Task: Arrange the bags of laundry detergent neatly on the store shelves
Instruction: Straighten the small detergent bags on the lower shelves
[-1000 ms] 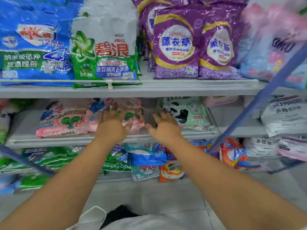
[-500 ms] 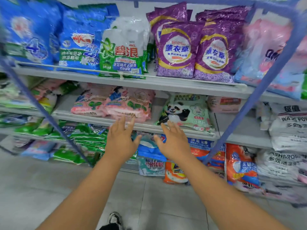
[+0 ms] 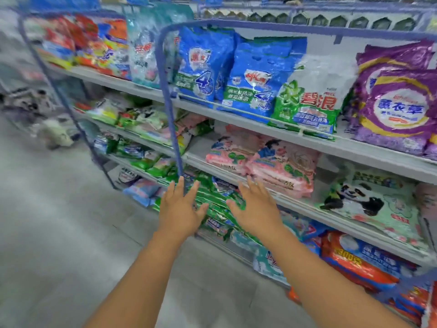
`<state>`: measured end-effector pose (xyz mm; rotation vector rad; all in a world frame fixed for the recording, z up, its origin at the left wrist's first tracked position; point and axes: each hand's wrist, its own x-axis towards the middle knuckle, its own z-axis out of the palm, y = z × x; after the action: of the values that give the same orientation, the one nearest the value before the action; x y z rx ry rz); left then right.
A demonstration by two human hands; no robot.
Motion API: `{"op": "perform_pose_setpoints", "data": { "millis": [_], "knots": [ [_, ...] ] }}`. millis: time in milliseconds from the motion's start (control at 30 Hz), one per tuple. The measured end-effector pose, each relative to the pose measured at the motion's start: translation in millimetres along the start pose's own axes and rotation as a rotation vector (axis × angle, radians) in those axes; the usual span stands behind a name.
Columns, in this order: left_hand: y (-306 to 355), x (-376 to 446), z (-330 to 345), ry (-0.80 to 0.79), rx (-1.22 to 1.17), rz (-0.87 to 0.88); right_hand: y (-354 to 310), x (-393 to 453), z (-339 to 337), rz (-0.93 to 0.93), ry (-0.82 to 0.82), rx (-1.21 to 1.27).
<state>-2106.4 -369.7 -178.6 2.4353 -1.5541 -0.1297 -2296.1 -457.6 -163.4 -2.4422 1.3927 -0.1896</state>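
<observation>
Both my left hand [image 3: 181, 210] and right hand [image 3: 256, 209] are spread open and empty, in front of the green bags [image 3: 212, 202] slumped on the lower shelf [image 3: 238, 250]. They look soft and slippery; I'd grip both side edges.

Grey metal shelf unit [image 3: 279, 129] with blue tubular frame uprights [image 3: 170, 119], several tiers. Top tier: two blue plastic detergent bags [image 3: 253, 74] upright, a white-and-green bag [image 3: 309, 98] beside them, purple bags [image 3: 397, 107] at right. Middle tier: pink flat bags [image 3: 264, 162] lying down, a pale green panda-print bag [image 3: 376, 204] to their right. Lower tier: green bags [image 3: 212, 200] stacked flat; orange-and-blue bags [image 3: 354, 259] further right. Grey tiled floor [image 3: 59, 221] below.
</observation>
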Motion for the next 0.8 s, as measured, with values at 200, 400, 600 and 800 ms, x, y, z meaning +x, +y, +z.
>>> {"op": "perform_pose_setpoints", "data": {
  "millis": [200, 400, 600, 800],
  "knots": [
    [-145, 33, -50, -0.002, 0.078, -0.076, -128, 62, 44, -0.045, -0.001, -0.074],
    [-243, 67, -94, -0.022, 0.128, -0.049, -230, 112, 60, -0.027, -0.008, -0.047],
    [-292, 122, -110, -0.026, 0.125, -0.023, -273, 173, 71, -0.005, -0.012, -0.033],
    [-320, 195, -102, -0.034, 0.032, -0.050, -294, 262, 96, 0.024, -0.021, -0.006]
  ]
}}
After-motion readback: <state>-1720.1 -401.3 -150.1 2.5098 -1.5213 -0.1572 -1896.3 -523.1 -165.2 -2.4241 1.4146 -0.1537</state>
